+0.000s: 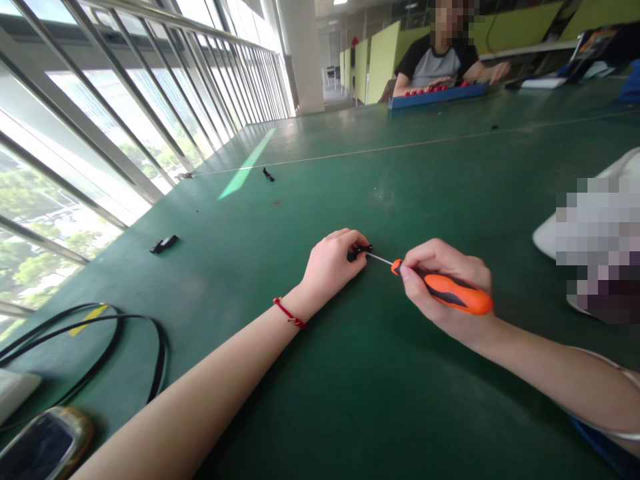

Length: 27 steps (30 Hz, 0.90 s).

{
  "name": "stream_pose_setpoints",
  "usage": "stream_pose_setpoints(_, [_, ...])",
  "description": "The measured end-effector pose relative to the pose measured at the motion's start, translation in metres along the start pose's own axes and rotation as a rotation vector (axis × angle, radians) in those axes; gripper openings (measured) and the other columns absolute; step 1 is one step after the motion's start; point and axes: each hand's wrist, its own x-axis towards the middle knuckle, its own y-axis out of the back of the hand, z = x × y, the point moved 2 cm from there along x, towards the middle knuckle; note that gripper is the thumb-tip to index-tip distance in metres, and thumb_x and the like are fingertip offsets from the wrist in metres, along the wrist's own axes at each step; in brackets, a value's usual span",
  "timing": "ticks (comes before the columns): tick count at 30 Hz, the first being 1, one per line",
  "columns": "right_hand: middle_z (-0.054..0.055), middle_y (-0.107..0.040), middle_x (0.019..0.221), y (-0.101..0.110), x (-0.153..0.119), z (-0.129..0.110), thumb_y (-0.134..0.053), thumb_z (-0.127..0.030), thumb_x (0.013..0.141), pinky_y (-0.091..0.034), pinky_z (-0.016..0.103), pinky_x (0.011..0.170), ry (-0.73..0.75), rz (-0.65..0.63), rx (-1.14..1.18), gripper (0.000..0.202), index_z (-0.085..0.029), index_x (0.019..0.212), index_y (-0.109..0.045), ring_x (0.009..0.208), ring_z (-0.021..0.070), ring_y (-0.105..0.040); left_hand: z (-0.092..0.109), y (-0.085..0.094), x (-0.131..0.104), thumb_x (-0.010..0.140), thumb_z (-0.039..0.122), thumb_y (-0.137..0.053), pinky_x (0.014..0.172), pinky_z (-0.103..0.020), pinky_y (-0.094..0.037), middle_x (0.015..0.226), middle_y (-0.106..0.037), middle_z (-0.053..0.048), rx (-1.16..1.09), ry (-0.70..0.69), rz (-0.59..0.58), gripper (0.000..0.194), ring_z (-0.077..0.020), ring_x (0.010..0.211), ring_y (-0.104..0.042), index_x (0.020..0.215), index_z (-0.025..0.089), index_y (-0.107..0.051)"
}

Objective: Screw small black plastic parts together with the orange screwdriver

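My left hand (336,261), with a red string bracelet on its wrist, pinches a small black part (359,251) just above the green table (300,213). In my right hand (445,283) is an orange and black screwdriver (457,294), its handle lying along the palm. The metal shaft points left, and its tip meets the black part near the fingertips of my left hand. Fine detail of the black part is hidden by the fingers.
Black cable loops (161,353) and a phone-like device (43,443) lie at the lower left. Small black pieces (165,244) (269,175) rest farther off. Across the table a person (437,63) sits by a blue tray (440,97). A metal railing (165,20) borders the left side.
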Motion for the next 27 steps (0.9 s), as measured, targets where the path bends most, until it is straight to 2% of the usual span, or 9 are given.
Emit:
stream_pose_setpoints(15, [-0.005,-0.056,0.055,-0.002,0.0016,0.0009,-0.059,-0.012,0.075,-0.041,0.024,0.045,-0.053,-0.031,0.06,0.013,-0.023,0.075,-0.053,0.045,0.0104,-0.052,0.0007,-0.0003,-0.0003,0.074,0.016,-0.054,0.07,-0.026,-0.048,0.085,-0.066,-0.002,0.011,-0.001,-0.005,0.014,-0.0154,0.078,-0.06,0.084,0.019,-0.063])
stream_pose_setpoints(17, [-0.005,-0.055,0.059,-0.0035,0.0009,0.0022,-0.061,-0.012,0.072,-0.043,0.025,0.046,-0.067,0.004,0.098,0.018,-0.025,0.083,-0.053,0.048,0.0113,-0.053,0.001,0.0001,-0.0002,0.074,0.016,-0.054,0.07,-0.026,-0.048,0.085,-0.066,-0.002,0.011,-0.001,-0.003,0.015,-0.0154,0.078,-0.06,0.084,0.019,-0.063])
stream_pose_setpoints(20, [-0.002,-0.054,0.073,-0.0036,0.0005,0.0051,-0.065,-0.011,0.066,-0.049,0.028,0.055,-0.054,0.114,0.154,0.04,-0.028,0.098,-0.049,0.06,0.0148,-0.056,0.0015,0.0007,-0.0001,0.074,0.016,-0.054,0.069,-0.025,-0.048,0.085,-0.065,-0.002,0.011,0.0,-0.008,0.014,-0.0152,0.077,-0.06,0.084,0.018,-0.064])
stream_pose_setpoints(22, [-0.002,-0.052,0.074,-0.0027,0.0008,0.0063,-0.066,-0.013,0.065,-0.049,0.03,0.058,-0.043,0.127,0.152,0.045,-0.029,0.102,-0.047,0.062,0.0156,-0.054,0.0014,0.0009,-0.0002,0.074,0.016,-0.054,0.069,-0.025,-0.048,0.085,-0.065,-0.002,0.011,0.0,-0.014,0.014,-0.0152,0.078,-0.06,0.084,0.019,-0.064])
stream_pose_setpoints(27, [-0.006,-0.053,0.05,-0.0011,0.0016,0.0035,-0.064,-0.019,0.074,-0.044,0.029,0.054,-0.057,-0.001,-0.022,0.011,-0.024,0.079,-0.055,0.048,0.0126,-0.051,0.0006,0.0005,0.0,0.073,0.015,-0.054,0.07,-0.026,-0.048,0.087,-0.065,-0.002,0.01,-0.003,-0.012,0.015,-0.0153,0.079,-0.059,0.085,0.018,-0.063])
